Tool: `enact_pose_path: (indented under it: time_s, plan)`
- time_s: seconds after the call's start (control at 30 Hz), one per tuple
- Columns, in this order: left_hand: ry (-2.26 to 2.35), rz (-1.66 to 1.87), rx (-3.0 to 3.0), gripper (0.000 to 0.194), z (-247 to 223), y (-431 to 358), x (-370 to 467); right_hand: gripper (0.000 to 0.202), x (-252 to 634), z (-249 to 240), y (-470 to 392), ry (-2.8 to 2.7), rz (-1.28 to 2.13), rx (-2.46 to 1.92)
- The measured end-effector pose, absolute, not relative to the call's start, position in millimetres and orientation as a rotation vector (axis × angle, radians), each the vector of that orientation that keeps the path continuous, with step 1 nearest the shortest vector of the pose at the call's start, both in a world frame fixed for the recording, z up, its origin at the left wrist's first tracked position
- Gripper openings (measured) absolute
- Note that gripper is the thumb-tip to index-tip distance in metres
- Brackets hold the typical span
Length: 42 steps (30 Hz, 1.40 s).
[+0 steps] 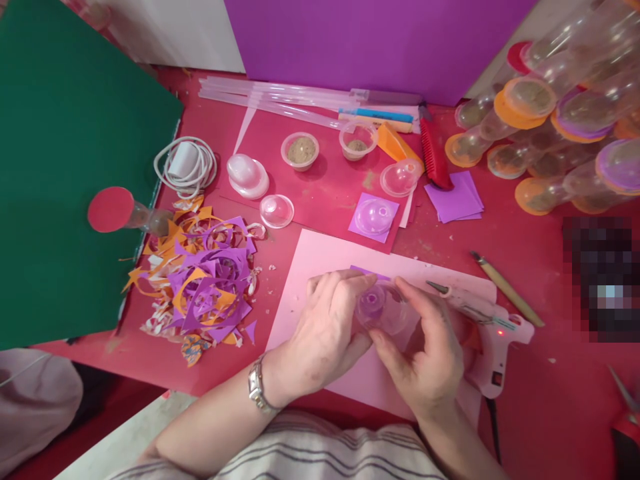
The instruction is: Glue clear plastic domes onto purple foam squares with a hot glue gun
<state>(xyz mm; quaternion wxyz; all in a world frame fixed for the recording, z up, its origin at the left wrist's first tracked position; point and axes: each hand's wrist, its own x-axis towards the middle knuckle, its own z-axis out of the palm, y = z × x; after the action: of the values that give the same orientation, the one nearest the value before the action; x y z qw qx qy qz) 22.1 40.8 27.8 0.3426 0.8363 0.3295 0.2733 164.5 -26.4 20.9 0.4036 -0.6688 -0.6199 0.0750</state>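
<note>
Clock positions are read from the clear plastic dome [391, 308], with 12 o'clock away from the person. The left hand [327, 327] is partly closed: its fingers curl over the dome's 9 to 11 o'clock side, with the thumb at the near edge. The right hand [430, 347] forms an open C, index finger at 1 o'clock and thumb at 6 o'clock, against the rim. The 2 hands are close together, gripping the dome between them; the 2 thumb tips nearly meet.

The dome is transparent, with a round rim and a small ring-shaped detail near its centre. It sits above the pink sheet [320, 267], and purple paper [367, 272] shows at its far side. Whether the dome touches the paper is unclear.

At 3 o'clock lies a glue gun [480, 317] with 1 red light glowing. At 12 o'clock, a second dome [374, 217] rests on a purple square [391, 230]. At 9 o'clock is a pile of paper scraps [210, 287].
</note>
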Motion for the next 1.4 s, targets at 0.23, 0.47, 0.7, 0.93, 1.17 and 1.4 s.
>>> enact_pose_path:
  time_s: [0.23,0.47,0.7,0.93,1.17,1.4]
  plan:
    - [0.865,0.707,2.183,0.048,28.1,41.6,22.7,0.048,164.8,20.4,-26.5,-1.563,0.208,-1.695]
    - [0.874,0.707,2.177,0.05,27.0,40.9,22.2,0.048,165.2,19.3,-26.2,-1.558,0.217,-1.701]
    - [0.868,0.764,2.197,0.046,25.2,41.2,23.6,0.047,163.9,20.0,-25.8,-1.554,0.211,-1.682]
    - [0.869,0.757,2.197,0.046,24.4,41.5,24.2,0.046,163.7,19.8,-25.6,-1.544,0.208,-1.683]
    - [0.876,0.744,2.212,0.046,25.1,41.5,23.4,0.047,164.7,19.0,-26.0,-1.564,0.196,-1.684]
    - [0.889,0.727,2.214,0.044,25.4,41.9,23.3,0.045,163.9,19.2,-26.3,-1.552,0.217,-1.696]
